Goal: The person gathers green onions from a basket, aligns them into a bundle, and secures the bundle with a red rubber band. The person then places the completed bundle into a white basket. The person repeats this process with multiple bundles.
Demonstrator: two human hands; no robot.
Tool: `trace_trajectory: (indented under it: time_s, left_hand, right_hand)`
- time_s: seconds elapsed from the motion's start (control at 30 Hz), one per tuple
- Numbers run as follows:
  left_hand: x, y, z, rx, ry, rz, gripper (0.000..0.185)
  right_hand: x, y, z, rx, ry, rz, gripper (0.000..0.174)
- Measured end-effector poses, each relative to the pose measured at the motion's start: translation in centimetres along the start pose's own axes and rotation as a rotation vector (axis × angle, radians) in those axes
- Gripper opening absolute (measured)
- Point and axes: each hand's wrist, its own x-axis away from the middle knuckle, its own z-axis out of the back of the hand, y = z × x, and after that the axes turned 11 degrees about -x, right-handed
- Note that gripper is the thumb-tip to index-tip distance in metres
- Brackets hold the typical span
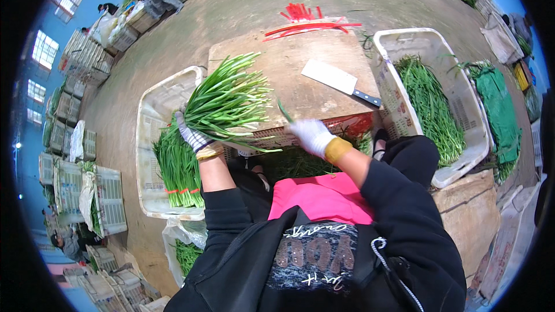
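My left hand, in a striped glove with a yellow cuff, grips a thick bunch of garlic chives. The pale cut ends fan out to the right over the near left part of the wooden board. My right hand, gloved in white and blurred, is at the board's near edge. From its fingers a single green chive leaf sticks up. A cleaver with a black handle lies flat on the board's right side. Red ties are spread along the far edge.
On the left, a white plastic crate contains chive bundles bound with red ties. To the right, another crate contains loose chives. Green trimmings lie below the board. Stacked crates and other people are farther off.
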Motion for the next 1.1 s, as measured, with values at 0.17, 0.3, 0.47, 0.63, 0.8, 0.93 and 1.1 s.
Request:
trace_trajectory:
  time_s: [0.17, 0.3, 0.47, 0.63, 0.8, 0.93, 1.1]
  left_hand:
    - [-1.6, -0.7, 0.6, 0.025, -0.036, 0.004, 0.060]
    - [-2.7, -1.8, 1.3, 0.103, -0.032, 0.084, 0.055]
    - [-0.7, -0.9, -0.7, 0.336, -0.516, 0.107, 0.052]
    - [1.9, 0.0, -4.6, 0.448, -0.471, 0.078, 0.026]
    - [3.2, 1.2, -6.2, 0.449, -0.477, -0.015, 0.013]
    - [3.6, 1.7, -6.5, 0.578, -0.453, 0.013, 0.011]
    - [4.0, 1.4, -7.1, 0.540, -0.438, 0.034, 0.010]
  right_hand:
    - [2.9, -2.1, 3.0, -1.290, 0.258, -0.258, 0.086]
    - [1.6, -4.9, 7.0, -1.358, 0.291, 0.043, 0.071]
    - [1.0, -5.8, 9.1, -1.289, 0.736, -0.136, 0.045]
    - [-0.2, -5.7, 9.2, -0.683, 0.610, 0.238, 0.061]
    - [0.6, -5.2, 11.1, -1.127, 0.764, -0.123, 0.017]
    - [2.5, -5.5, 10.3, -1.048, 0.718, 0.021, 0.036]
    - [1.3, -6.5, 9.7, -0.718, 0.438, 0.146, 0.054]
